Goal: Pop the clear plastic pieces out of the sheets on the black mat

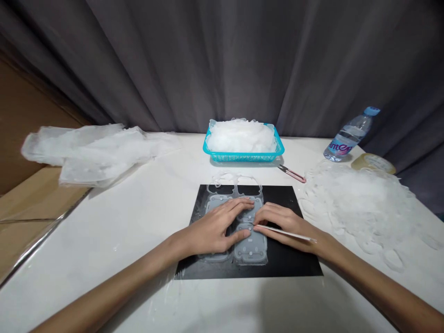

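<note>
A translucent sheet of moulded silicone-like pieces [250, 253] lies on a black mat [293, 266] in front of me. Its far strip has cut-out holes and reaches past the mat's back edge. Spread across the sheet, my left hand [218, 224] presses on it with fingers stretched out and the thumb on the near right piece. My right hand [286, 222] is closed around a thin white stick-like tool [289, 234], whose back end points right toward the wrist. The fingertips meet the sheet's right side, near the seam between two pieces; they hide the tool's tip.
Behind the mat stands a turquoise basket [246, 158] heaped with whitish translucent pieces. Pink-handled snips [293, 174] lie to its right. Farther right are a water bottle [347, 138], a tape roll [374, 163] and a scrap pile [367, 203]. Translucent sheets [93, 155] and a cardboard box [41, 194] sit left.
</note>
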Demonstrator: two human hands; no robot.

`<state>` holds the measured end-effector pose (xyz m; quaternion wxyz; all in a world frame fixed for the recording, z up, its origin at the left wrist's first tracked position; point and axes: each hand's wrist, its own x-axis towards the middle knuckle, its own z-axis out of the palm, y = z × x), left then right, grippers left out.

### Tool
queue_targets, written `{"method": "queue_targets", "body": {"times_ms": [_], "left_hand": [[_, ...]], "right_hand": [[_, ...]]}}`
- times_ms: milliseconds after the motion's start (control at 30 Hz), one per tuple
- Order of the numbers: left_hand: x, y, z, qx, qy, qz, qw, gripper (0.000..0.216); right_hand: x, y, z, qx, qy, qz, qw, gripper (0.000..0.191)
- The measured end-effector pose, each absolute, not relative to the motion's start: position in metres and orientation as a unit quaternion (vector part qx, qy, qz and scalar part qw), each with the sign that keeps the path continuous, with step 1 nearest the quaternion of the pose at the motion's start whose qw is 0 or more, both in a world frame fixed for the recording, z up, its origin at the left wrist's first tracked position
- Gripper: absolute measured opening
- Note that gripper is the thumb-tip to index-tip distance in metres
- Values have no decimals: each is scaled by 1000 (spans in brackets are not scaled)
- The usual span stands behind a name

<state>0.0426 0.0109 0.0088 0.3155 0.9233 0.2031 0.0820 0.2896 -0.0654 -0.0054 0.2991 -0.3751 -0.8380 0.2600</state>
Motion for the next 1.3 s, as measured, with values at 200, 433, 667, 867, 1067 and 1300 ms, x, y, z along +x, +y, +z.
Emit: {"method": "queue_targets", "body": {"times_ms": [200,433,667,867,1067,1300], "left_hand": [[45,10,8,925,220,82,300,58],[43,12,7,918,220,70,323,60],[43,13,6,911,219,95,338,70],[42,15,6,897,235,92,362,74],[42,17,7,897,249,75,358,99],[38,18,10,881,265,38,391,113]], "right_hand": [[284,-61,-12,-337,-884,128,299,12],[293,-65,-19,-336,-908,88,236,18],[285,-70,-27,-348,-912,6,218,19],[277,-73,-29,-369,-900,-65,224,30],[296,-40,-17,-444,-834,-35,326,25],[345,19,28,-569,-686,47,452,19]]}}
